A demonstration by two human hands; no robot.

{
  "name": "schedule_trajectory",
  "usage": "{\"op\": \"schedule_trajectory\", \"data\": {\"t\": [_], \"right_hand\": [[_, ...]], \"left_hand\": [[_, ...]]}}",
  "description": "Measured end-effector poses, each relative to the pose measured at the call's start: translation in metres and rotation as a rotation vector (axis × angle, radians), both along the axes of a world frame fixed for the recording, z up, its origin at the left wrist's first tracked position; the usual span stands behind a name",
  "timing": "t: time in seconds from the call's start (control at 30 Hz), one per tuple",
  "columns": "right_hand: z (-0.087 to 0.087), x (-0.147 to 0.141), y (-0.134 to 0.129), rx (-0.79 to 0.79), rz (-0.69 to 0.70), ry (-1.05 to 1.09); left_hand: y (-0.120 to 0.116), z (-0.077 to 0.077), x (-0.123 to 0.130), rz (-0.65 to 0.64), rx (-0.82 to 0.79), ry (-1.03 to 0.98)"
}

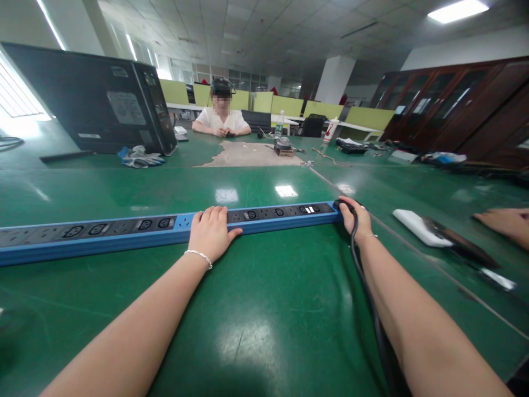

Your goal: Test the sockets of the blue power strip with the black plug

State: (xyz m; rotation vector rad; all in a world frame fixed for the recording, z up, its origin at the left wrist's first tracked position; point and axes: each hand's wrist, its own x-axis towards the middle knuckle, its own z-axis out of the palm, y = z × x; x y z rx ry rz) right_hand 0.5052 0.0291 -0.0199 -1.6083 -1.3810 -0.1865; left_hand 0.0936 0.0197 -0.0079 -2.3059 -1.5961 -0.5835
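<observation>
A long blue power strip (pixel 268 222) with black sockets lies across the green table, running from the left edge to right of centre. My left hand (pixel 211 234) wraps over its middle, thumb along the near side, a bracelet on the wrist. At the strip's right end, my right hand (pixel 356 219) has its fingers closed round the black cable (pixel 363 270) where it meets the strip. From there the cable runs down toward the bottom edge beside my right forearm.
A black computer case (pixel 119 105) stands at the back left, with gloves (pixel 140 157) before it. A person (pixel 222 116) sits opposite. At right are a white object (pixel 419 227), a dark tool-like object (pixel 460 242) and another person's hand (pixel 504 223).
</observation>
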Motion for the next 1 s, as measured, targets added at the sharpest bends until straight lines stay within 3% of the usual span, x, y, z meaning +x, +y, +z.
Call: {"op": "schedule_trajectory", "data": {"t": [0.47,0.67,0.8,1.0], "right_hand": [[-0.005,0.002,0.000,0.024,0.021,-0.017],[0.010,-0.006,0.004,0.343,0.018,0.196],[0.016,-0.021,0.002,0.144,0.125,0.071],[0.011,-0.028,0.002,0.039,0.091,-0.092]], "left_hand": [[-0.002,0.002,0.000,0.007,0.001,0.010],[-0.001,0.001,0.000,-0.003,0.028,0.010],[-0.001,0.000,0.000,-0.004,0.026,0.006],[0.000,0.000,0.000,-0.011,0.018,0.003]]}}
